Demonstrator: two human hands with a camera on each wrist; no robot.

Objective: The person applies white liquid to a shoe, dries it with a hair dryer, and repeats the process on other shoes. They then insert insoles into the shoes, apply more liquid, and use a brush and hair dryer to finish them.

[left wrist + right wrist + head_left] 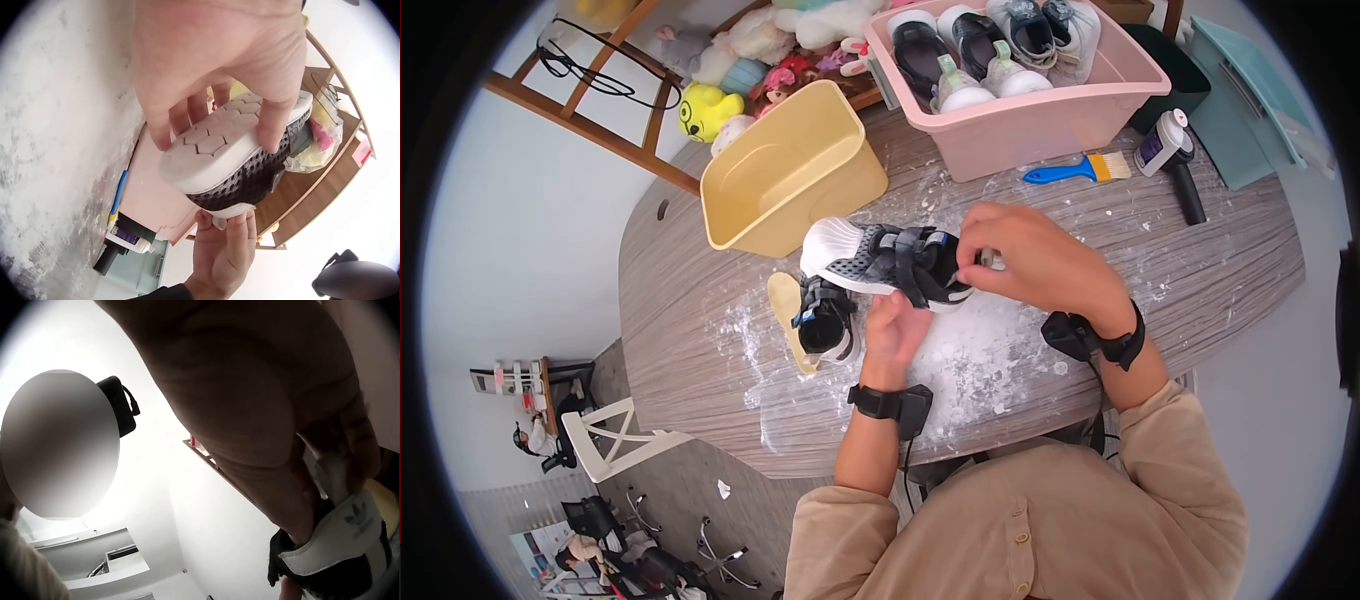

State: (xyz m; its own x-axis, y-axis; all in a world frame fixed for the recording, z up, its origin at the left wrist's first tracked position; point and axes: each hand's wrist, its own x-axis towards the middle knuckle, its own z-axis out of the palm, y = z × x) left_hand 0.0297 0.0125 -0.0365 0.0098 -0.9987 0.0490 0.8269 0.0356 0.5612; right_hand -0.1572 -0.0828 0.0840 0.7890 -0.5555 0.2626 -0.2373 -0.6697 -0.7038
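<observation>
A black and white shoe (880,262) is held above the table, toe to the left. From below, my left hand (897,328) grips it, fingers and thumb around the white sole (212,140) in the left wrist view. At the heel, my right hand (1035,262) pinches the shoe's rim; in the right wrist view its fingers hold a light tab above the white heel (344,534). The matching shoe (825,322) stands on the table left of my left hand, beside a yellowish insole (788,318).
A yellow bin (795,175) stands behind the shoe. Farther back is a pink bin (1040,125) with several shoes. A blue-handled brush (1080,170), a white bottle (1162,142) and a teal container (1240,110) are at the back right. White powder lies on the table (1050,390).
</observation>
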